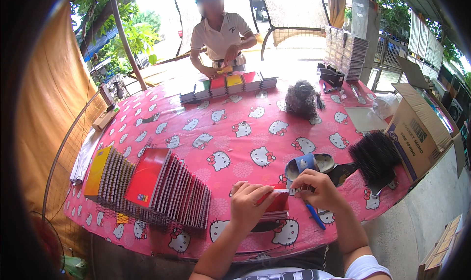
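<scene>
My left hand (pixel 249 204) is closed round a small red notebook (pixel 278 202), holding it raised and tilted near the front of the table. At the notebook's right edge, my right hand (pixel 318 188) pinches what looks like a dark spiral binding coil (pixel 306 188), partly hidden by the fingers. Below the raised notebook lie more red notebooks (pixel 274 215) in a small pile. Blue-handled pliers (pixel 315 217) rest on the cloth just under my right hand. Beyond that hand sits a blue patterned open container (pixel 300 166).
Spiral-bound notebooks stand stacked at left, red (pixel 149 174) and yellow (pixel 99 169). Black coils (pixel 375 157) are heaped at right beside a cardboard box (pixel 417 133). Across the pink tablecloth (pixel 196 123), a person (pixel 223 35) handles a row of notebooks (pixel 235 84). A black bundle (pixel 301 99) lies mid-table.
</scene>
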Tool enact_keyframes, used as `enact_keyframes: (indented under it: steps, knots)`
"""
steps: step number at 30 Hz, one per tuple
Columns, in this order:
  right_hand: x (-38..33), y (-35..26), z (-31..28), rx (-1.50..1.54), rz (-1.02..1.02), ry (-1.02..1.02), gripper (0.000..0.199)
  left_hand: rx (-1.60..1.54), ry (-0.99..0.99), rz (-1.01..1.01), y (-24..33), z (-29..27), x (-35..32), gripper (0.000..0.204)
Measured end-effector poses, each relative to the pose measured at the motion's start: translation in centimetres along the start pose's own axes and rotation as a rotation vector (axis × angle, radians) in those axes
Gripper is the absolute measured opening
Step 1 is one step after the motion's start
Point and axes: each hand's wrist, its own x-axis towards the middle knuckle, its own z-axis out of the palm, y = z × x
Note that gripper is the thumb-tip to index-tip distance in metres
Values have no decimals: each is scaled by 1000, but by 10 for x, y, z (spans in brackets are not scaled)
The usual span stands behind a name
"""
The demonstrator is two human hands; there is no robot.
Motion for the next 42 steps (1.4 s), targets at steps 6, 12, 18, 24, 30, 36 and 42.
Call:
enact_keyframes:
  steps: [6, 12, 18, 24, 30, 36, 42]
  knots:
    - [-1, 0, 8, -101, -111, 90, 22, 58, 25, 7, 3, 1, -3, 13]
    - [-3, 9, 18, -205, -127, 133, 15, 51, 19, 4, 1, 5, -6, 13]
    - [-5, -4, 28, -463, -188, 143, 15, 69, 11, 33, 1, 1, -10, 17]
    - [-2, -4, 36, -472, -209, 208, 16, 51, 27, 28, 2, -1, -9, 14]
    - [-2, -8, 38, -405, -188, 218, 16, 56, 28, 20, 1, 1, -11, 17]
    - [2, -11, 46, -369, -74, 249, 18, 62, 49, 35, -2, 2, -6, 17]
    - [1, -15, 47, -481, -167, 234, 15, 33, 35, 25, -5, 1, -11, 16]
